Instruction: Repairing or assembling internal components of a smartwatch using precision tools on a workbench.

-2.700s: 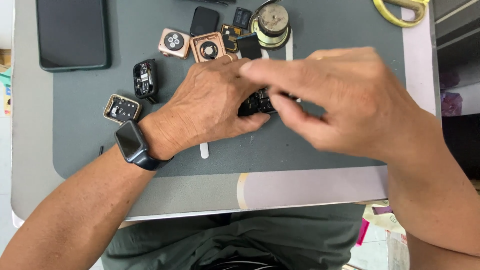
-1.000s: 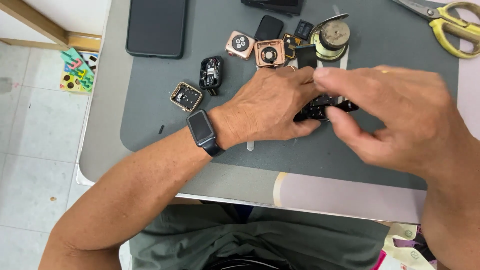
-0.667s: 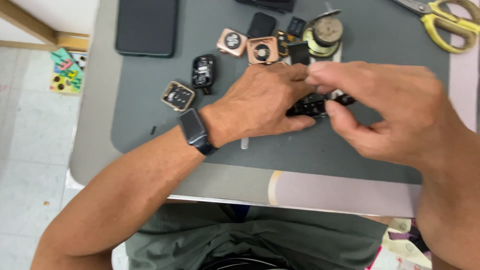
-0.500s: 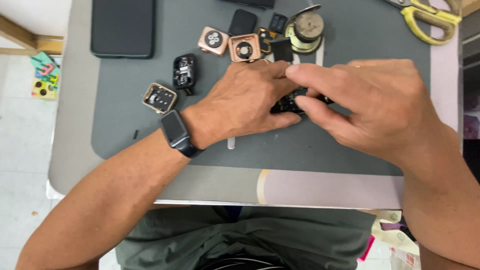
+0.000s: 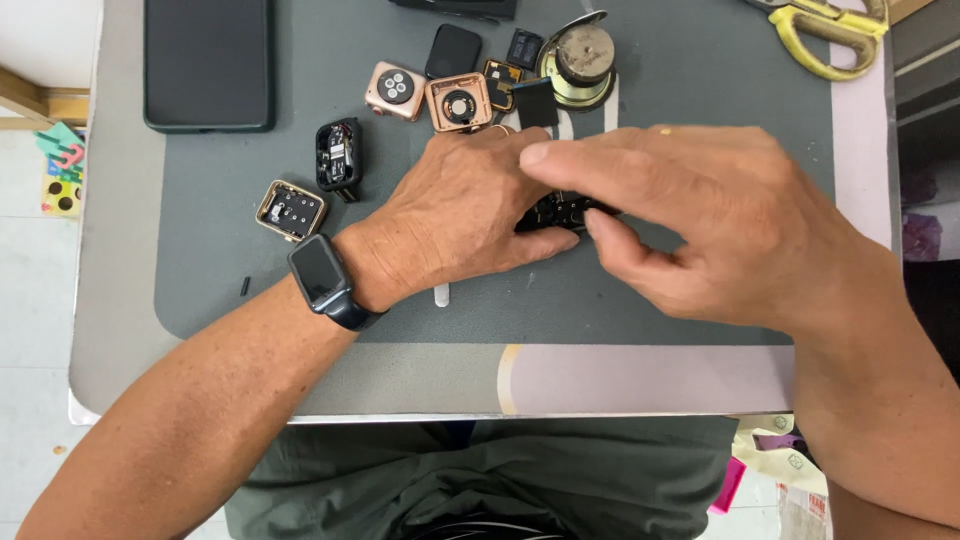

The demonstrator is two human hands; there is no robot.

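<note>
Hands, left hand (image 5: 455,215) and right hand (image 5: 720,230), around black watch part (image 5: 556,212).

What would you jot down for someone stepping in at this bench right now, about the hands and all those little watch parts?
Left hand: resting on the grey mat, gripping a small black watch part.
Right hand: thumb and fingers pinching the same part from the other side.
On the mat: two rose-gold watch cases, an opened black watch body, a gold case, a black screen, a round metal tin, a phone, yellow scissors.
Done: several watches lie apart in pieces.
Left: the held part is mostly hidden by the fingers; I cannot tell its state.
</note>
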